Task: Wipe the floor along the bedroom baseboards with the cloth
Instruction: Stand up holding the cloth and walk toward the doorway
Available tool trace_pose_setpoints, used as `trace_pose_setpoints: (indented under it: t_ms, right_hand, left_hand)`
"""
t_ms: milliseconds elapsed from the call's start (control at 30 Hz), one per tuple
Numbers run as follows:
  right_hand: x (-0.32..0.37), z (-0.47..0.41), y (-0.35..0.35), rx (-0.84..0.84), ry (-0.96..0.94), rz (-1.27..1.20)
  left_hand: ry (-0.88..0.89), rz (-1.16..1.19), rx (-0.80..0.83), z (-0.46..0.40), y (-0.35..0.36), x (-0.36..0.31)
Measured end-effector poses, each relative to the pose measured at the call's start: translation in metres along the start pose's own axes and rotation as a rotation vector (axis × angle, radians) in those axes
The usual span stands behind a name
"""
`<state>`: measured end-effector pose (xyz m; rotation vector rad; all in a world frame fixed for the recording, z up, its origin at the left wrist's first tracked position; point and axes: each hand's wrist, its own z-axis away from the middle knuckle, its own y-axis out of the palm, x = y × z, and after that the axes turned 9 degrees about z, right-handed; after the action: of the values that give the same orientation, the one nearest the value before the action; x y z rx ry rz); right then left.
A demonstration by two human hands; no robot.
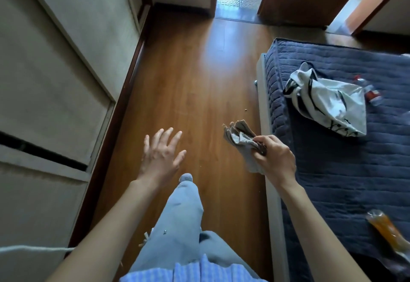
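My right hand (274, 157) grips the bunched cloth (240, 140) above the floor (199, 77); my left hand (160, 152) hangs spread, empty. Soft and light, it looks best flattened under the palm.

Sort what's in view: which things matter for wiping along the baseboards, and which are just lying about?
For the job: crumpled grey cloth gripped in the right hand; dark brown baseboard; brown wooden floor; open left hand.

Lying about: white-and-black bag, clear plastic bottle, orange packet, all on the navy quilted mattress.

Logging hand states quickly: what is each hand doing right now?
Left hand: open, fingers spread, holding nothing.
Right hand: grips the crumpled grey cloth, above the floor.
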<state>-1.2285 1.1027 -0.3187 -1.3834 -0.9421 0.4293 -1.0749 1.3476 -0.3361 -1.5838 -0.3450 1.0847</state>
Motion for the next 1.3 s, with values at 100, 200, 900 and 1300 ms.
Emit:
trace_pose_setpoints:
  t_ms: [100,200,900,1300]
  right_hand:
    - [0.006,-0.040,0.006,-0.001,-0.001,-0.004]
    - [0.013,-0.085,0.009,-0.009,0.007,-0.015]
    - [-0.051,-0.389,0.015,0.001,0.076,-0.074]
    - [-0.127,-0.559,-0.006,0.010,0.023,-0.062]
  left_hand:
    - [0.027,0.000,0.005,-0.046,0.000,0.003]
    - [0.035,-0.001,0.002,-0.094,-0.006,0.006]
    - [0.078,0.012,-0.020,-0.409,0.006,-0.075]
    - [0.002,0.001,0.018,-0.543,0.036,-0.148]
